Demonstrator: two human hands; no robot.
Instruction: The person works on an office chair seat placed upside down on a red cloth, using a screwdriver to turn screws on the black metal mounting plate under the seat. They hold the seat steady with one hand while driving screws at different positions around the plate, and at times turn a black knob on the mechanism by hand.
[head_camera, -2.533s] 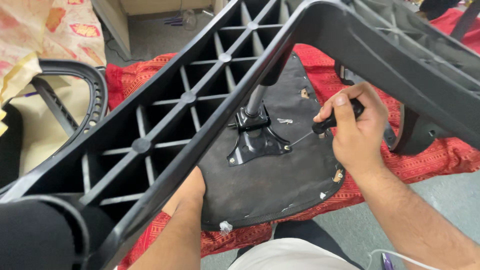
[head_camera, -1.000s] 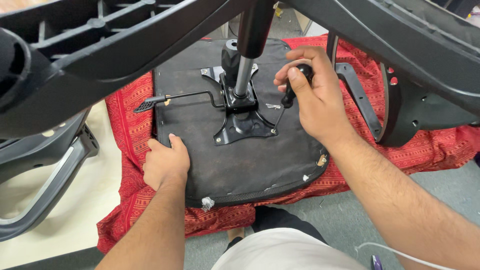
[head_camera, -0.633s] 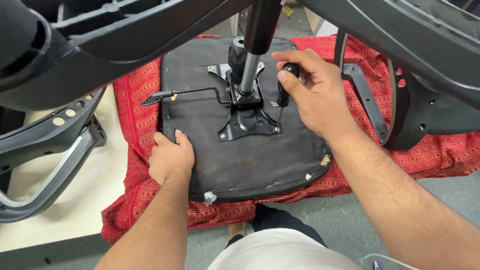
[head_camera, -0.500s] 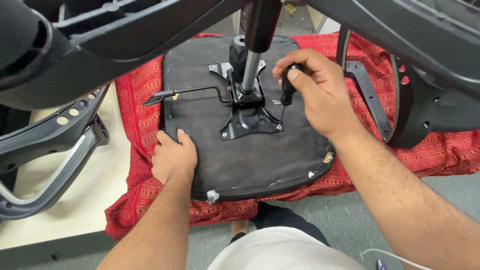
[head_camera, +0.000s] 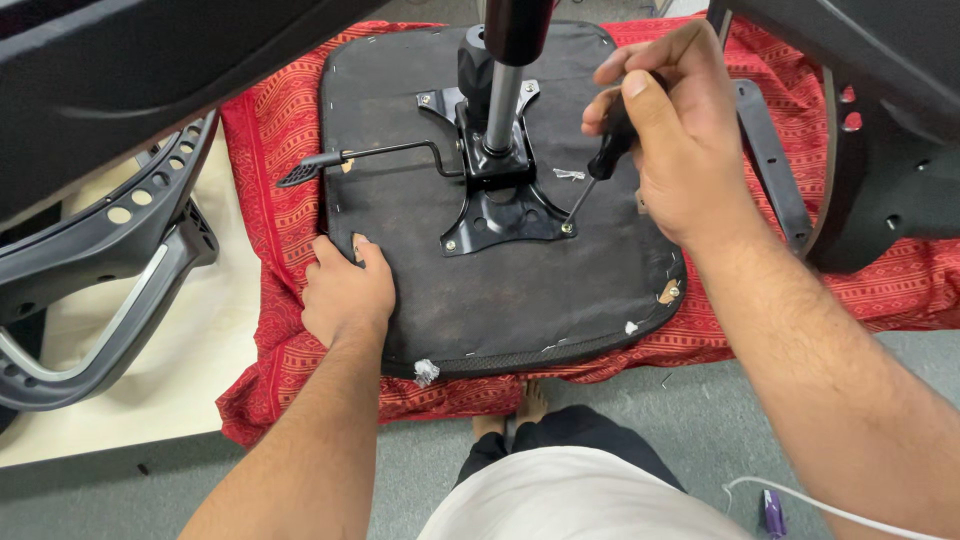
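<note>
An upturned black chair seat (head_camera: 520, 290) lies on a red patterned cloth (head_camera: 270, 140). A black metal mounting plate (head_camera: 505, 210) with a chrome gas cylinder (head_camera: 503, 105) stands at its middle, and a lever (head_camera: 350, 160) sticks out to the left. My right hand (head_camera: 680, 140) grips a black-handled screwdriver (head_camera: 600, 170); its tip sits on a screw at the plate's lower right corner. My left hand (head_camera: 345, 290) presses flat on the seat's left edge, fingers together, holding nothing.
The black chair base arms (head_camera: 150, 60) loom overhead at top left and top right. A grey and black armrest frame (head_camera: 100, 270) lies at the left on a cream surface. Another black chair part (head_camera: 880, 160) rests at the right. A white cable (head_camera: 830, 510) trails on grey floor.
The view has swung down and closer onto the seat underside. My right hand has brought the screwdriver tip down onto the plate's lower right screw. My left hand stays on the seat's edge.
</note>
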